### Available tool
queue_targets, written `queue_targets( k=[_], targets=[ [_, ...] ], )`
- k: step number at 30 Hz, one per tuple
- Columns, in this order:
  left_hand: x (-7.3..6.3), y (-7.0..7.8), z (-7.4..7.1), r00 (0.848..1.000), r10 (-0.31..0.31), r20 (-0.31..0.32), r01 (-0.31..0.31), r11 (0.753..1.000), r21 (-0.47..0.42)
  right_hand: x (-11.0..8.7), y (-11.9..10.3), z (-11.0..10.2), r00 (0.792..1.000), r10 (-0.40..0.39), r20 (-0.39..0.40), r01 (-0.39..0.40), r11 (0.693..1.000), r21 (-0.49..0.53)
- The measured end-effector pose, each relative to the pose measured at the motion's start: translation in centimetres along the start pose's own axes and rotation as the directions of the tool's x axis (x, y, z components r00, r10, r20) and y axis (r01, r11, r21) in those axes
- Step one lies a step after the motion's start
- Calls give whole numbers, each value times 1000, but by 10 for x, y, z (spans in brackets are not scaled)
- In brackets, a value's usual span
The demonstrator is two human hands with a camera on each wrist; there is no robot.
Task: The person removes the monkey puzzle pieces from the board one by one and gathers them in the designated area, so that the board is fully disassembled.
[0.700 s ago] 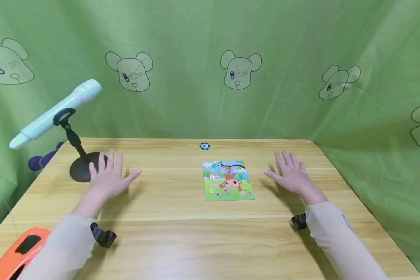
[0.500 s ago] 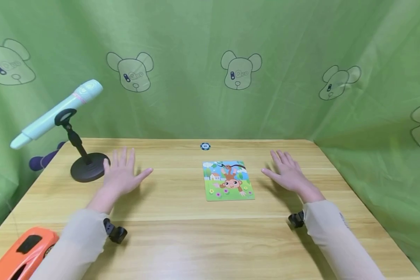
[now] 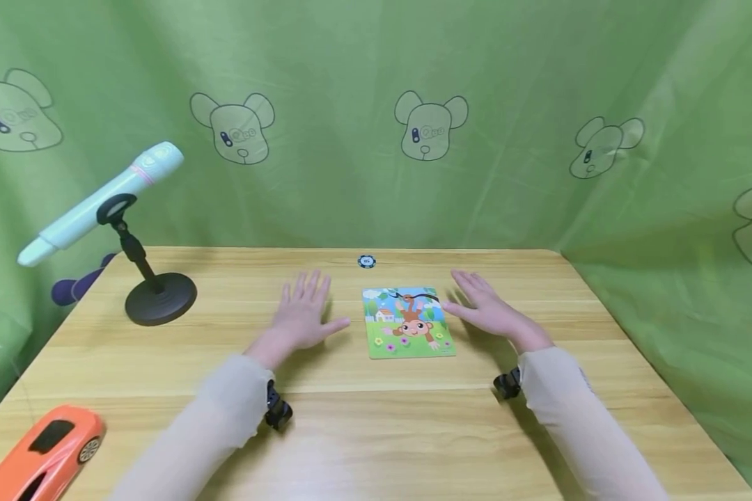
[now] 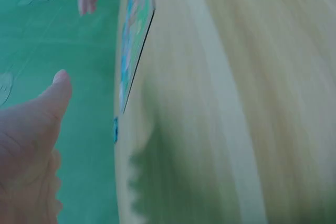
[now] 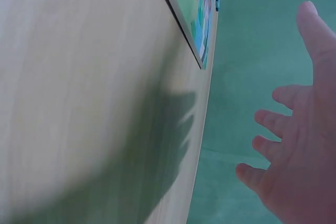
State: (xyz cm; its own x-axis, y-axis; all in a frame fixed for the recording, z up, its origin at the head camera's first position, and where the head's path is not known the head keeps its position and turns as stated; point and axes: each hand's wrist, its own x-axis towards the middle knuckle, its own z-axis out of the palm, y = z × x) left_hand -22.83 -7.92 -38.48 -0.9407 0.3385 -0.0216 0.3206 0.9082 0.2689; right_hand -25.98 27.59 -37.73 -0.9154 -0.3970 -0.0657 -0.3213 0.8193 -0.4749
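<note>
Flat in the middle of the wooden table lies a square picture board with a hanging monkey printed on it; its thin edge shows in both wrist views. To its left, my left hand hovers over the table, fingers straight and thumb pointing at the board. On the other side my right hand is raised above the tabletop with straight fingers, its thumb tip near the board's right edge. Neither hand holds anything. A small blue-and-black poker chip rests behind the board, close to the table's back edge.
A light blue microphone sits tilted in a black stand at the back left. An orange toy car occupies the front left corner. Green curtain hangs behind the table, and a purple object shows past the left edge.
My left hand has swept right, from beside the microphone stand to near the board. My right hand has shifted left toward the board. The board and chip have stayed in place.
</note>
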Motion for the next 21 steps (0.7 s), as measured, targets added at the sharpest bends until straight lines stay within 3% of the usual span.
queue_targets(
  k=[5,10,16,21],
  targets=[
    [12,18,13,993,111,27,-112,993,32,3,-7,3,999,-18,41,17,999,30],
    [20,29,24,980,186,75,-190,980,51,7,-8,9,996,-54,77,56,998,-23],
    [25,36,31,957,219,190,-227,974,19,11,-7,17,987,-91,132,101,993,-69],
    [26,40,33,948,216,233,-222,975,-3,10,-10,20,980,-70,187,84,994,-70]
  ],
)
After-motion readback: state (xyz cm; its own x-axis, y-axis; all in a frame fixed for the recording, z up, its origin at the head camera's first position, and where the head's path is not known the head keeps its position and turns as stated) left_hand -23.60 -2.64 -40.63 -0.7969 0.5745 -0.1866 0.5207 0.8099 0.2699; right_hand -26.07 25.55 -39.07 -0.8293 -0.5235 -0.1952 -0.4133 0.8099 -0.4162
